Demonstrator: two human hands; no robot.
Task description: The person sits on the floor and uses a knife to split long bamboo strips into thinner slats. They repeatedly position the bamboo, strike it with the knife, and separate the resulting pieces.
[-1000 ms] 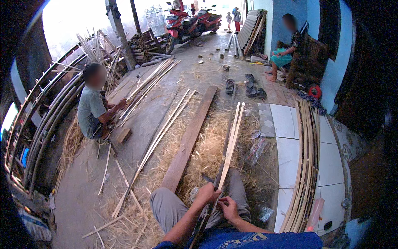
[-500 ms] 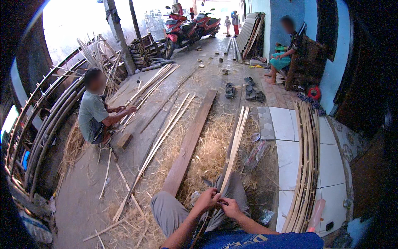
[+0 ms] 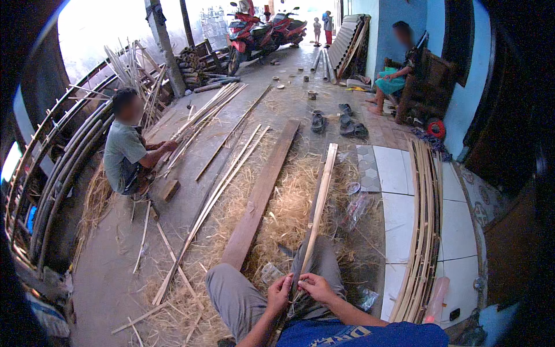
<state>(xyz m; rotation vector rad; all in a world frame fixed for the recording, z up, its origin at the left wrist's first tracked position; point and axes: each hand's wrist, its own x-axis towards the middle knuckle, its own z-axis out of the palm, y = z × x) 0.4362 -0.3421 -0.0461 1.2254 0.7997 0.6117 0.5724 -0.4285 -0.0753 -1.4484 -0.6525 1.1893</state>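
Note:
Long bamboo strips (image 3: 324,196), one face pale and one edge dark, run from my lap out over the shavings. My left hand (image 3: 278,296) is closed around their near part, fingers pinched by the dark side. Close beside it, my right hand (image 3: 317,288) is also closed, thumb and fingers pinching the pale side. A thin loose fibre seems to hang below the fingers. The near ends are hidden by my hands and shirt. Under the strips lies a heap of bamboo shavings (image 3: 283,211), next to a long brown plank (image 3: 261,196).
Finished-looking bamboo strips (image 3: 425,231) lie on white tiles at right. To the left, a squatting person (image 3: 124,153) handles more strips (image 3: 211,113). Sandals (image 3: 350,127), a plastic bottle (image 3: 440,292) and a seated person (image 3: 399,69) are at right. Motorbikes (image 3: 263,34) stand far back.
The strips have drawn together and now overlap, where two pale ones showed apart before. My hands have shifted slightly, the right one rising beside the left. The squatting person's hands moved left.

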